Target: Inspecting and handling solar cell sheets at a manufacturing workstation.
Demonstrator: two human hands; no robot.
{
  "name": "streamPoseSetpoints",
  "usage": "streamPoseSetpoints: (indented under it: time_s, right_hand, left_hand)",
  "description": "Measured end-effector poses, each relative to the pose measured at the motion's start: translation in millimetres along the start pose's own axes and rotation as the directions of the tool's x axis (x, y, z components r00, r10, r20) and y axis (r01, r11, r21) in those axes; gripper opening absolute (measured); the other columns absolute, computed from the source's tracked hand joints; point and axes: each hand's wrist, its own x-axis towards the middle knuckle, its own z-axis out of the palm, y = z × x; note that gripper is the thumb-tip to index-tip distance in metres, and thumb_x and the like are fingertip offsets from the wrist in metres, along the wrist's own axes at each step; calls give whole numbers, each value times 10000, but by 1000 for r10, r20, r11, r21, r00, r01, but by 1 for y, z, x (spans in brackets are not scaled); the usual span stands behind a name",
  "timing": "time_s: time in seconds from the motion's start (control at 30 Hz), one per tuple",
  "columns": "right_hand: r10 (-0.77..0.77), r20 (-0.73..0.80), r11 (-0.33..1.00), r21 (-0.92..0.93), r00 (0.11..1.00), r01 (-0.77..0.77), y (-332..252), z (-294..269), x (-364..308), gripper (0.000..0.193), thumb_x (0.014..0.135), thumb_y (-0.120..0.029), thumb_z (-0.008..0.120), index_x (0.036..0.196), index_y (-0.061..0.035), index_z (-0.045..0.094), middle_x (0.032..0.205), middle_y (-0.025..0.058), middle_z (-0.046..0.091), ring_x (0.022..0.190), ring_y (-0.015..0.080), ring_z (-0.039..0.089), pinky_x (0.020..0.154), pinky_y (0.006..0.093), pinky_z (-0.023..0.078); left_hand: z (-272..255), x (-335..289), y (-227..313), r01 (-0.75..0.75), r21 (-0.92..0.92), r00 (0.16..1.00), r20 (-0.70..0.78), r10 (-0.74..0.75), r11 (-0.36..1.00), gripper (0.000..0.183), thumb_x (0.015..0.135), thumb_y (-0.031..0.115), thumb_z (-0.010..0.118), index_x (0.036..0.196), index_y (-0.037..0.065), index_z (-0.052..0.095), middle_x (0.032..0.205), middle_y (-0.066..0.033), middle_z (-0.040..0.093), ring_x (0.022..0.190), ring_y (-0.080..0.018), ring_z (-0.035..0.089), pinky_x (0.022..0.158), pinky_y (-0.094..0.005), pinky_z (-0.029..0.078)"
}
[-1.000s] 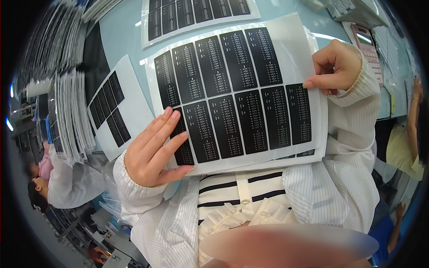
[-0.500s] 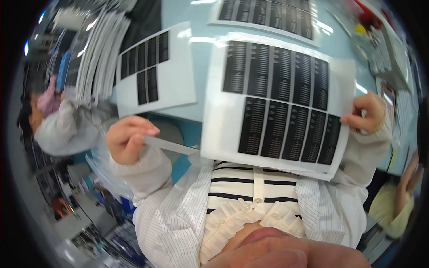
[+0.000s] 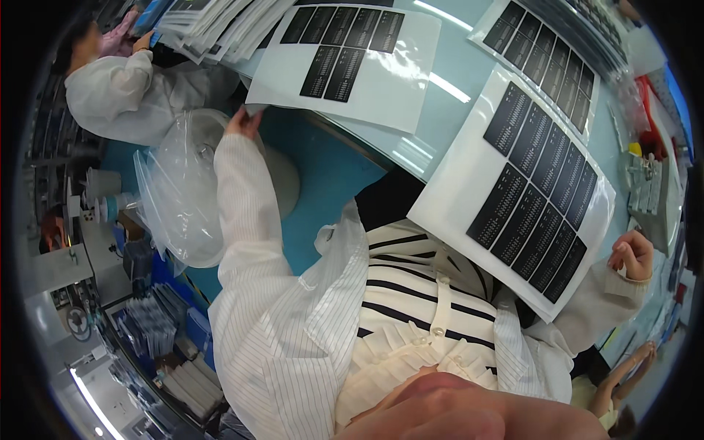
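My left hand (image 3: 243,125) reaches out beside the near left corner of a white sheet with black label panels (image 3: 339,55). Its fingers are closed, with a small pale bit showing at the tips that I cannot make out. Below that arm stands a round bin (image 3: 282,180) with a clear plastic bag (image 3: 180,194) hanging over it. A second white sheet bearing two rows of black panels (image 3: 539,187) overhangs the table's near edge, in front of my striped top. My right hand (image 3: 632,255) is loosely curled beside this sheet, apart from it, with nothing visible inside.
Another sheet of black panels (image 3: 539,51) lies farther back on the pale glossy table (image 3: 400,158). Stacked bagged sheets (image 3: 220,29) are at the far left, near a person in a pale jacket (image 3: 110,95). A light-coloured box (image 3: 653,194) sits on the right.
My left hand has moved away to the left, and the long white strip it pinched no longer shows as a strip. My right hand has let go of the front sheet, which now lies tilted.
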Motion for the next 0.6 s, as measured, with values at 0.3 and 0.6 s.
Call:
streamPoseSetpoints:
  time_s: [0.3,0.6]
  right_hand:
    - [62,-161,998,16,985,-60,-1,-8,-27,261,847,-237,558,940,7,549,618,10,550,490,38,451,453,154,325]
    - [7,-106,985,-169,994,-24,-33,-33,-7,261,845,-169,554,1051,-12,517,707,5,567,542,37,477,480,151,344]
  left_hand:
    - [3,168,-82,-219,-19,924,318,213,976,338,862,218,482,1095,-26,489,1066,-162,556,963,-313,558,816,-439,479]
    - [-116,223,-15,-589,303,717,623,312,749,418,873,329,452,1115,-11,483,1068,-159,555,951,-302,566,812,-436,468]
